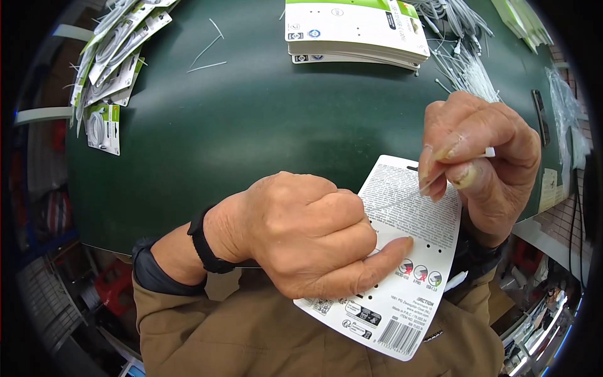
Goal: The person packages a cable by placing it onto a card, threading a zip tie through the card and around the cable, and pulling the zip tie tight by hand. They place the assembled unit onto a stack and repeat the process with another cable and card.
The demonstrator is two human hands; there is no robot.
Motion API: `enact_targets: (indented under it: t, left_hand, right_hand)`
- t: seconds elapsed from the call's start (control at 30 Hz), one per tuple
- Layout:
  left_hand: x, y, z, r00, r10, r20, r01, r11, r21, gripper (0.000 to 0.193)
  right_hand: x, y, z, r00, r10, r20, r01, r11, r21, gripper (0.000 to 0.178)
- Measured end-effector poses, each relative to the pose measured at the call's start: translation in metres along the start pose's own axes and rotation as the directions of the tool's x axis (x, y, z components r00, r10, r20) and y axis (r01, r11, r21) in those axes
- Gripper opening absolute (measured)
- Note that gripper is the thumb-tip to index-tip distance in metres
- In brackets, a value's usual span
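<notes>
A white printed backing card (408, 217) with punched holes is tilted in front of my body, its printed side facing up. My left hand (314, 239) is closed over the card's left edge, its thumb pressed on the printed face. A thin clear cable tie (397, 202) runs from beside my left fingers across the card to my right hand (483, 160). Between thumb and fingers, my right hand pinches the tie; its small white head pokes out past them. A white plug end (456, 281) shows beyond the card's right edge. Whatever lies beneath the card is hidden.
On the green table (251, 119), a stack of cards (358, 47) stands at the back. Carded cables (119, 47) pile up at the far left. Cable ties (474, 78) and grey cables (449, 12) lie back right, and cut tie strips (207, 50) back left.
</notes>
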State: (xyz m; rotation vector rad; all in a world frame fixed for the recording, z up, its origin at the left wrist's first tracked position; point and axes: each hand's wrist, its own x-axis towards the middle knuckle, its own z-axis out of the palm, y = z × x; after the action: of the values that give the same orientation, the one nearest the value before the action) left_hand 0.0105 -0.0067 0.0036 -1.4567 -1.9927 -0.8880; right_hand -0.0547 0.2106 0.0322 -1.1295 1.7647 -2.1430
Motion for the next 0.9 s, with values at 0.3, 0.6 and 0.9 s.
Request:
enact_targets:
  t: [0.3,0.6,0.9]
  left_hand:
    - [-0.002,-0.001,0.003,1.000,-0.023,-0.008,0.023,1.000,-0.021,0.044]
    - [-0.002,0.000,0.003,0.999,-0.035,-0.012,0.035,0.999,-0.018,0.046]
    - [-0.003,0.000,0.005,0.999,-0.045,-0.025,0.044,0.999,-0.010,0.044]
  right_hand:
    - [-0.001,0.002,-0.002,1.000,-0.008,0.028,0.008,1.000,0.007,0.018]
    - [-0.002,-0.001,0.001,0.997,0.061,-0.045,-0.058,0.997,0.057,0.018]
    - [0.000,0.006,-0.007,0.994,0.023,0.105,-0.028,0.999,0.045,0.010]
